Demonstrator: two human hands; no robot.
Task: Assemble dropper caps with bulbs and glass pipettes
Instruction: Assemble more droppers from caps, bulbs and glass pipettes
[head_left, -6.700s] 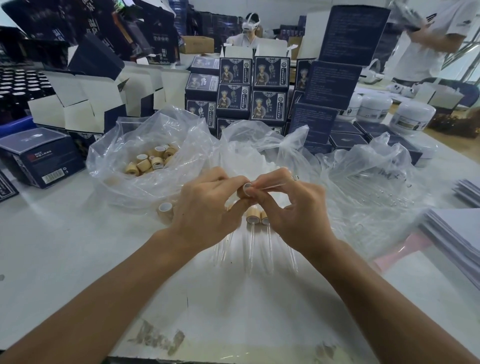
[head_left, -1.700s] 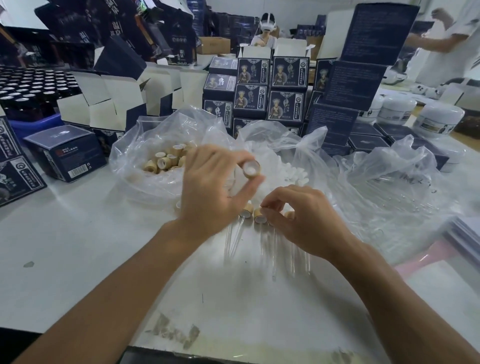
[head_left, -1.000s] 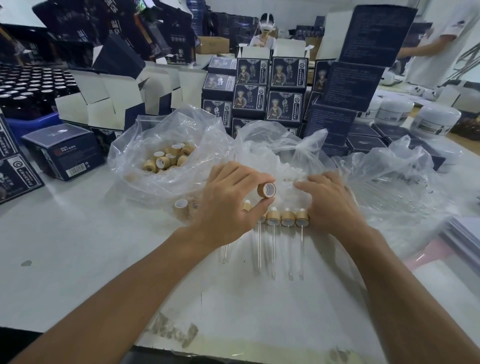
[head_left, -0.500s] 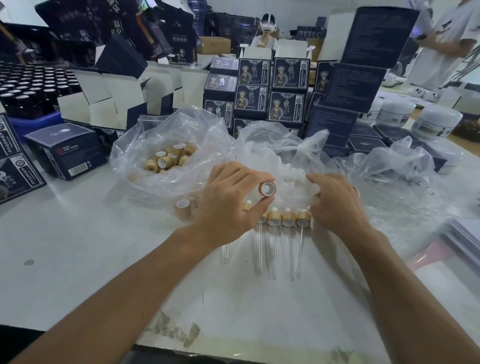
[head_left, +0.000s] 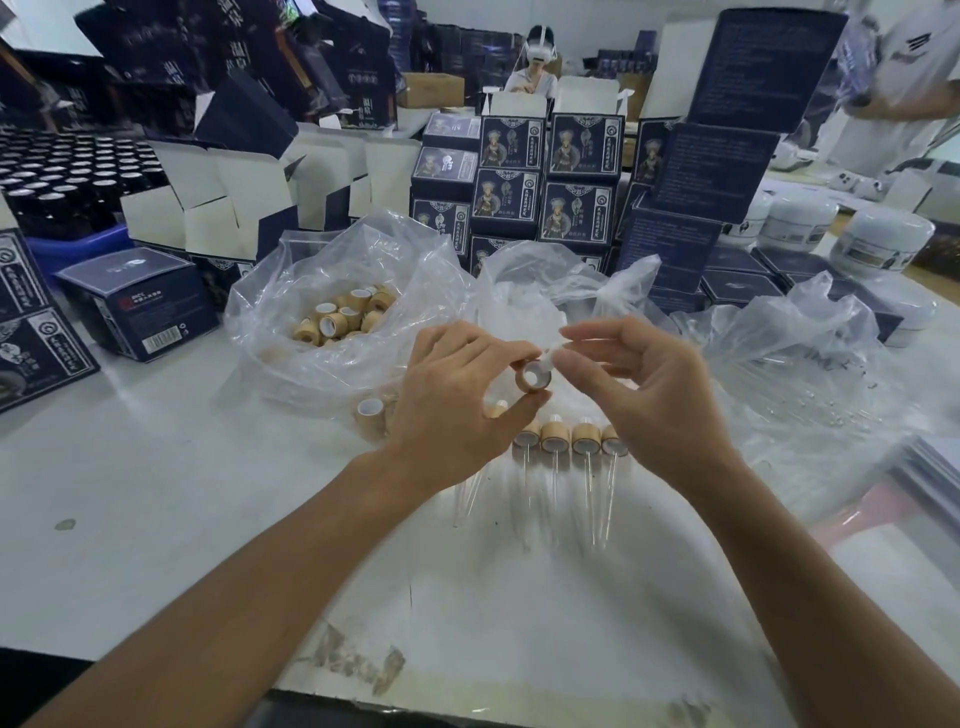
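Your left hand pinches a bamboo-coloured dropper cap between thumb and fingers, its white-lined opening turned toward you. Your right hand pinches a small white bulb at its fingertips, touching the cap's rim (how far it sits in the cap I cannot tell). Just below the cap, a row of finished droppers lies on the white table, glass pipettes pointing toward you. Left of the cap, a clear bag holds loose caps, and one stray cap sits beside it. Right of the cap lies another clear bag, its contents unclear. Behind the cap stand dark blue boxes.
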